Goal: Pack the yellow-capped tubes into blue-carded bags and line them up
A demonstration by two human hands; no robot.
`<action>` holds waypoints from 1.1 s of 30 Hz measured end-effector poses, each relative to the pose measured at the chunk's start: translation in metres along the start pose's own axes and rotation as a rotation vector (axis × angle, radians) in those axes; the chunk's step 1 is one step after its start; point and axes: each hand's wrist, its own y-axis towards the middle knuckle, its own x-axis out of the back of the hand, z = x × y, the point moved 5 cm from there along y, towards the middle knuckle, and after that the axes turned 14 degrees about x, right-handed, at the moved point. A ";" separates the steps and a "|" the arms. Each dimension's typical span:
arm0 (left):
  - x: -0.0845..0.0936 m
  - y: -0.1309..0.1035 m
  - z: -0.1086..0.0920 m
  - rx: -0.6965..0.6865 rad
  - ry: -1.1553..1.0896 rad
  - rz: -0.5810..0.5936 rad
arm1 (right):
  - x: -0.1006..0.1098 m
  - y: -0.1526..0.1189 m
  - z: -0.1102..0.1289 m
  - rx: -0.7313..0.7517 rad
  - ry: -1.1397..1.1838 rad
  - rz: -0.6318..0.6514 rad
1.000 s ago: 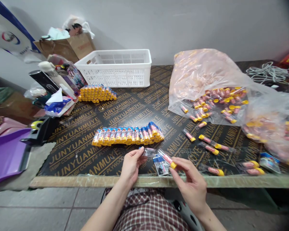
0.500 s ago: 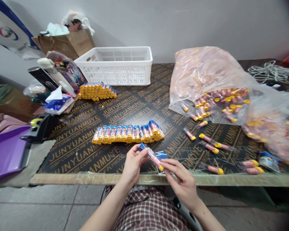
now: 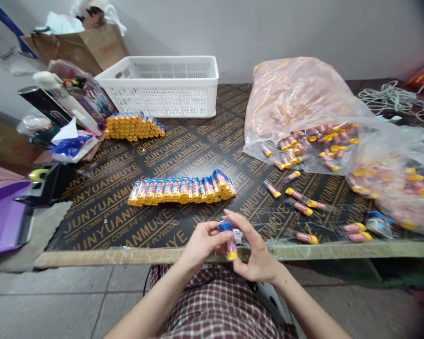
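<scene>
A small clear tube with pink contents, a yellow cap and a blue upper end is in my left hand, pinched near the blue end. My right hand curves around its right side, fingers and thumb apart, the thumb close to the yellow cap; whether it touches the tube I cannot tell. A small printed piece shows partly behind the tube. Beyond my hands lies a row of blue-wrapped, yellow-capped tubes. Several unwrapped pink tubes lie loose to the right.
A white plastic basket stands at the back, with stacked tubes before it. A large clear bag of tubes fills the back right. At left are a purple dustpan and a black tape dispenser. The table's front edge is close.
The tube has turned more upright, its yellow cap towards me. My right hand has left its pinch on the cap and spread around the tube. The view has shifted slightly.
</scene>
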 end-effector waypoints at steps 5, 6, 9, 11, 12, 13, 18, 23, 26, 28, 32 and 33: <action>-0.002 -0.001 0.001 0.014 0.033 -0.032 | -0.005 -0.006 -0.003 -0.009 0.067 -0.054; -0.002 -0.001 0.001 0.013 0.037 -0.042 | -0.005 -0.007 -0.004 -0.012 0.067 -0.065; -0.002 -0.001 0.000 0.018 0.041 -0.060 | -0.006 -0.008 -0.005 -0.031 0.072 -0.085; -0.001 -0.001 0.000 0.019 0.044 -0.059 | -0.006 -0.009 -0.005 -0.040 0.089 -0.100; -0.001 0.000 0.001 0.018 0.043 -0.056 | -0.006 -0.009 -0.005 -0.041 0.096 -0.108; -0.001 0.000 0.002 0.016 0.042 -0.050 | -0.006 -0.009 -0.005 -0.040 0.102 -0.115; -0.002 0.001 0.005 0.004 0.030 -0.045 | -0.007 -0.007 -0.004 -0.048 0.102 -0.123; 0.010 0.000 -0.039 -0.159 0.169 -0.084 | 0.004 -0.002 -0.007 -0.064 0.095 -0.163; 0.025 -0.003 -0.092 -0.407 0.457 -0.296 | 0.024 -0.005 -0.020 -0.119 0.012 -0.281; 0.034 -0.004 -0.122 -0.535 0.676 -0.544 | 0.038 -0.010 -0.029 -0.178 -0.089 -0.355; 0.036 0.009 -0.147 -0.531 1.140 -0.840 | 0.059 -0.022 -0.036 -0.231 -0.273 -0.383; 0.035 0.014 -0.148 -0.504 1.240 -0.859 | 0.064 -0.025 -0.035 -0.236 -0.305 -0.373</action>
